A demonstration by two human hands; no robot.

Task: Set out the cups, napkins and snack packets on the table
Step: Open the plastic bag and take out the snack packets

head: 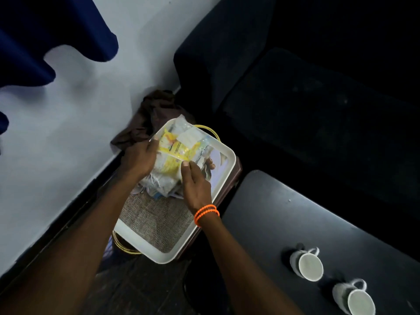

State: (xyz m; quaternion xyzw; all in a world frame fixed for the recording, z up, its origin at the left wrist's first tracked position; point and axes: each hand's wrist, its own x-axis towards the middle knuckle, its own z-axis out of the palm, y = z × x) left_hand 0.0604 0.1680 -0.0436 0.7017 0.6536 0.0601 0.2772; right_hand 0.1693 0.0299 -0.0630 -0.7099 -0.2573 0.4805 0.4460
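Item: snack packets (175, 155), a bundle of thin, crinkled plastic pouches, yellow and clear, with what may have been napkins among them. The bundle was located over the far half of the white tray (223, 178), held slightly above or against its floor; which of the two could not be told.

Left hand (138, 156): closed on the bundle's left edge, thumb on top, fingers wrapped beneath.

Right hand (196, 185): closed on the bundle's near right side, thumb pressed to the yellow pouch, fingers (210, 163) curled under and showing past its far edge. An orange wristband (206, 213) was worn on this wrist.

Two cups (308, 264) were found upright on the dark desk (284, 214), to the right of the tray and well apart from it. A woven mat (156, 221) lay on the near half of the tray. A brown cloth (150, 117) was bunched beyond the tray, against the wall.

Handling, as judged: the packets were taken to be light, soft and slippery, liable to slide from one another if lifted as a stack. Support from beneath with both hands was considered best, or a pinch at a sealed edge when taken singly. Contents were presumed crushable; squeezing was to be avoided.
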